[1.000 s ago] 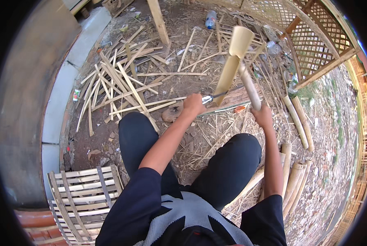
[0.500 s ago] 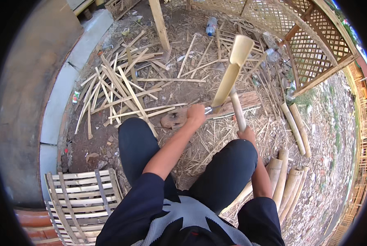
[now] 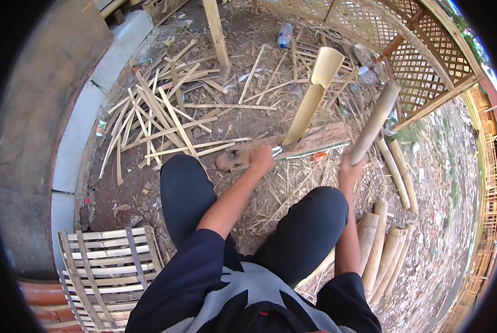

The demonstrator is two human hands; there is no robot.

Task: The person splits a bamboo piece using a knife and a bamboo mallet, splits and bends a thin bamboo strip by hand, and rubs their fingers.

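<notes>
My left hand [image 3: 262, 159] is closed round the handle of a knife [image 3: 278, 150]; bright metal shows just past my fist, and its blade runs to the foot of a split bamboo piece [image 3: 303, 112]. That pale, trough-shaped bamboo stands tilted on a rough wooden block [image 3: 329, 136] lying on the ground. How deep the blade sits in the bamboo cannot be made out. My right hand [image 3: 350, 171] is wrapped round the lower end of a thick wooden stick [image 3: 375, 123], raised to the right and apart from the bamboo and knife.
Bamboo strips [image 3: 154, 119] lie heaped at the far left. Several bamboo lengths [image 3: 390, 250] rest beside my right knee, with two more poles [image 3: 397, 175] beyond. A slatted bamboo panel [image 3: 112, 272] is at lower left. A wooden post [image 3: 216, 33] and lattice panel [image 3: 431, 66] stand beyond.
My right hand has moved up and to the right, swinging the stick away from the bamboo. My left hand and the knife have shifted only slightly; the bamboo stands almost as before.
</notes>
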